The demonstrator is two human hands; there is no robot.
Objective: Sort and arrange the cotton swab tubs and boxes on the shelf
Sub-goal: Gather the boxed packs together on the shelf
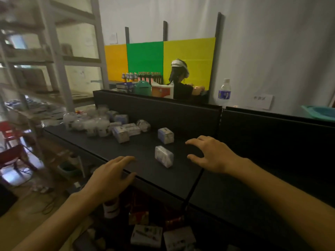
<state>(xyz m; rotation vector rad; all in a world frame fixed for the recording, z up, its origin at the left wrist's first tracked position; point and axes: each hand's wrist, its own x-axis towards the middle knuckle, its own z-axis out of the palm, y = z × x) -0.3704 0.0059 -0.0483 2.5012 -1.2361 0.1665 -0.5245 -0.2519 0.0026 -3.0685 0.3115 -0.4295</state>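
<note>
Between both spread hands (112,176) (212,154), box (164,156) sits apart.

dim room: white wall (272,42), grey metal racking (59,69) at left, red chairs (9,131) on the floor.

Two boxes (164,156) (165,135) on the shelf (145,171), one behind the other; tubs (94,125) heaped far left.

Two boxes (164,156) are flanked by an open left hand (110,175) and right hand (212,154) on the shelf (145,171).
</note>
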